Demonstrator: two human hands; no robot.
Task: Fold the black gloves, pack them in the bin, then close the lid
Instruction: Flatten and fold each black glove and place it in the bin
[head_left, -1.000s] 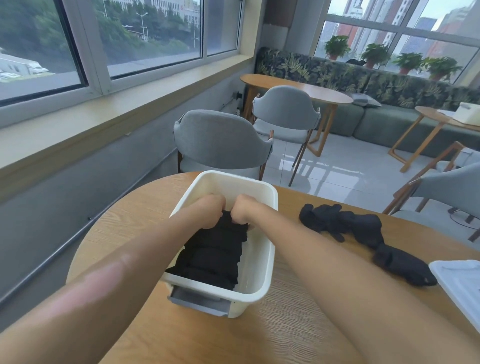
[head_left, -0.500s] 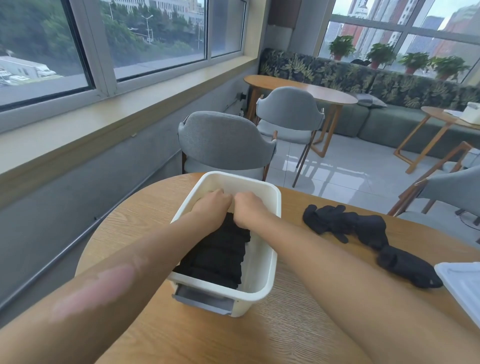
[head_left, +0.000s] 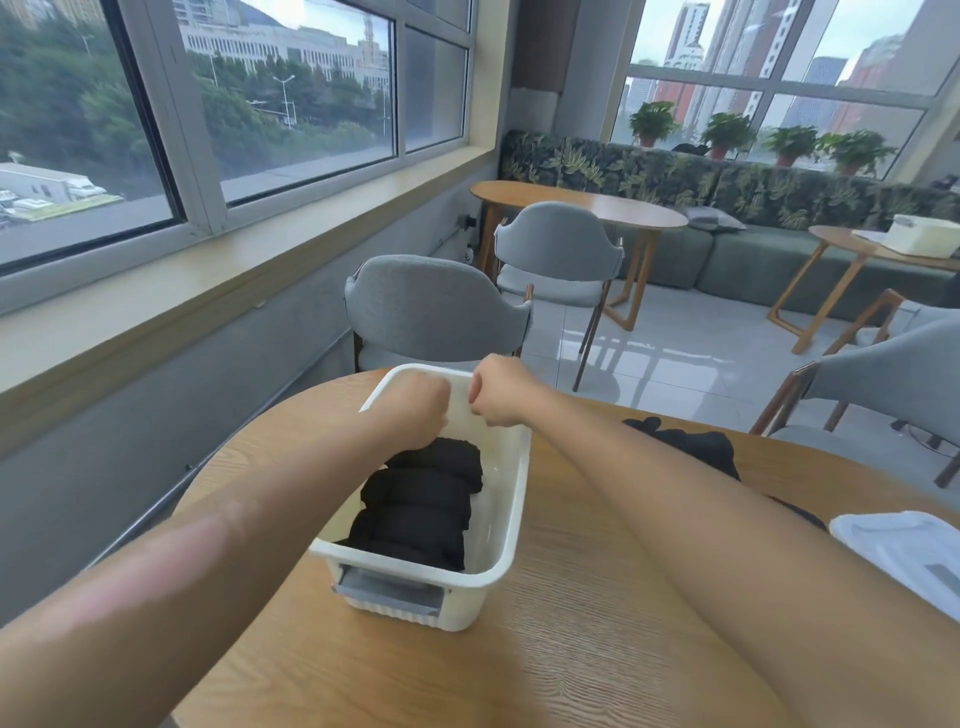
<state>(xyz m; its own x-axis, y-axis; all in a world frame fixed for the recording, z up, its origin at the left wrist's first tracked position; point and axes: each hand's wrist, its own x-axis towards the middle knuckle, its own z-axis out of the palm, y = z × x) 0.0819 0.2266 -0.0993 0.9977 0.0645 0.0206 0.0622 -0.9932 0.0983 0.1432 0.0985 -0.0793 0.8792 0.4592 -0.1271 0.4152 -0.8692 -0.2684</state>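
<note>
A round, light wood-grain tabletop (head_left: 571, 649) is filling the lower part of the head view, carrying everything the task concerns. A white rectangular plastic bin (head_left: 506, 512) with a grey handle recess on its near end is sitting on it, left of centre, with its long axis running away from the person and its top uncovered. Inside the bin, a row of folded black fabric gloves (head_left: 421, 506) is lying packed against the left wall, leaving a bare strip along the right wall. To the right of the bin, well apart from it, a loose heap of unfolded black gloves (head_left: 685, 449) is lying on the tabletop, partly hidden behind the right forearm. Nearer the right edge, a flat white plastic lid (head_left: 906, 553) with rounded corners is resting on the tabletop, beside that heap.

Both bare forearms are reaching forward over the bin. The left hand (head_left: 415, 408) is hovering above the far end of the bin, just over the farthest folded glove, its fingers curled inward with nothing visible in them. The right hand (head_left: 501, 389) is poised just beside it over the far rim, fingers likewise curled into a loose fist and carrying nothing. The two hands are sitting close together but apart.
</note>
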